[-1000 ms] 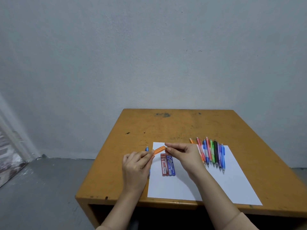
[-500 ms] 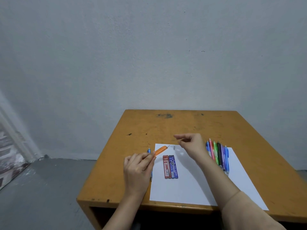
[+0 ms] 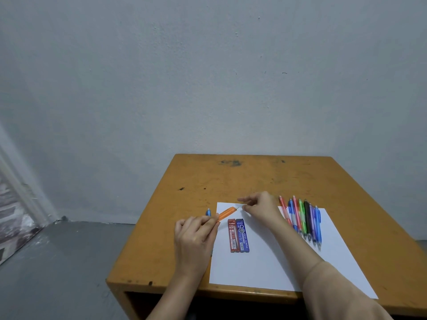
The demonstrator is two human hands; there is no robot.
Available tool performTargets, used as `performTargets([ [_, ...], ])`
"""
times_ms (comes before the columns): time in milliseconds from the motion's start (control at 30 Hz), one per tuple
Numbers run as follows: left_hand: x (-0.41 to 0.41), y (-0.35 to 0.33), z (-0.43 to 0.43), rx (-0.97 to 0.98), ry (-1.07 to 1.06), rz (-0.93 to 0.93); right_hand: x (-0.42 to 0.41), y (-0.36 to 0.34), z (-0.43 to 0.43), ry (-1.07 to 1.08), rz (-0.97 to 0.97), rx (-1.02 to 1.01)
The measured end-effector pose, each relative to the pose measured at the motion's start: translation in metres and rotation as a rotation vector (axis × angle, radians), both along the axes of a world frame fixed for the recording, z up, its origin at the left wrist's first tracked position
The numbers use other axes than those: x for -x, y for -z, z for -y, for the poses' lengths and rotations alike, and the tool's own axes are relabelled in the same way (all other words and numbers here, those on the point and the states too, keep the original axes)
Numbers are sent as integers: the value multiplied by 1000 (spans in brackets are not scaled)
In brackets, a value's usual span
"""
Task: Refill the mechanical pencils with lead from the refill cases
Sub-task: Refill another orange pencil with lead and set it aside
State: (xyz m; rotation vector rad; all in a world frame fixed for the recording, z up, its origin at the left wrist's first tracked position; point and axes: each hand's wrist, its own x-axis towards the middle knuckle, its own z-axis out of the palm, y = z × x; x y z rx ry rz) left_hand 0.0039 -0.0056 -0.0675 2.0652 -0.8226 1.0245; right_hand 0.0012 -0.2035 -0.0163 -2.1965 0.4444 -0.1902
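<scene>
My left hand point(image 3: 196, 236) grips the lower part of an orange mechanical pencil point(image 3: 227, 212), which slants up to the right over a white paper sheet point(image 3: 265, 264). My right hand point(image 3: 262, 209) has its thumb and forefinger pinched together right at the pencil's upper end, on a small piece too tiny to identify. A red lead case point(image 3: 233, 235) and a blue lead case point(image 3: 244, 235) lie side by side on the sheet below the pencil. A row of several coloured pencils point(image 3: 302, 219) lies to the right of my right hand.
A blue pencil point(image 3: 208, 212) lies on the orange wooden table point(image 3: 208, 181), mostly hidden under my left hand. The table stands against a grey wall, with its left edge dropping to a grey floor point(image 3: 69, 262).
My right hand pulled away from the pencil's end up to the right, then came back to it with pinched fingers. My left hand kept holding the orange pencil almost still.
</scene>
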Motion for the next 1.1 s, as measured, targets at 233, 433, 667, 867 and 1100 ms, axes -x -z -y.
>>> performTargets([
  [233, 0, 0, 1, -10, -20, -8, 5, 5, -6, 67, 56, -120],
  [433, 1, -3, -1, 3, -35, -20, 12, -20, -8, 90, 244, -415],
  [667, 3, -5, 0, -5, -37, -9, 31, -34, -24, 43, 335, -742],
  [867, 3, -6, 0, -8, -41, -4, 39, -27, -33, 84, 330, -894],
  [1100, 3, -4, 0, -24, -40, 3, 42, -21, -41, 152, 337, -1049],
])
